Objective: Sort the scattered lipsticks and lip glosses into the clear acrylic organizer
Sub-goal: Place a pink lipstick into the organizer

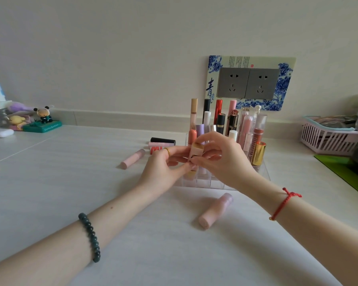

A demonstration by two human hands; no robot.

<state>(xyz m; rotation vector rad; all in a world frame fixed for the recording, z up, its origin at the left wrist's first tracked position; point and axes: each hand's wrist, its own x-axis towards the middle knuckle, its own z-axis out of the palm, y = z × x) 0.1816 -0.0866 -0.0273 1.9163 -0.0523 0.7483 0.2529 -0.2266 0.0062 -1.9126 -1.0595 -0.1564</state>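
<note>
Both my hands hold one small pale pink lipstick with a gold top (196,150) upright, just above the front row of the clear acrylic organizer (216,183). My left hand (165,166) pinches its lower end, and my right hand (219,157) grips it from the right. Several lipsticks and glosses stand in the organizer's back rows, including a gold tube (258,153). Loose on the table lie a pink tube (215,210) near me, a slim pink tube (132,158) to the left, and a black tube (162,140), a pink tube (161,144) and a red tube (155,150) behind my left hand.
A wall socket panel with a blue floral frame (250,83) is behind the organizer. A pink basket (327,139) and a green mat (343,168) sit at the right. Small figurines (43,116) and a white case (0,133) stand at the far left.
</note>
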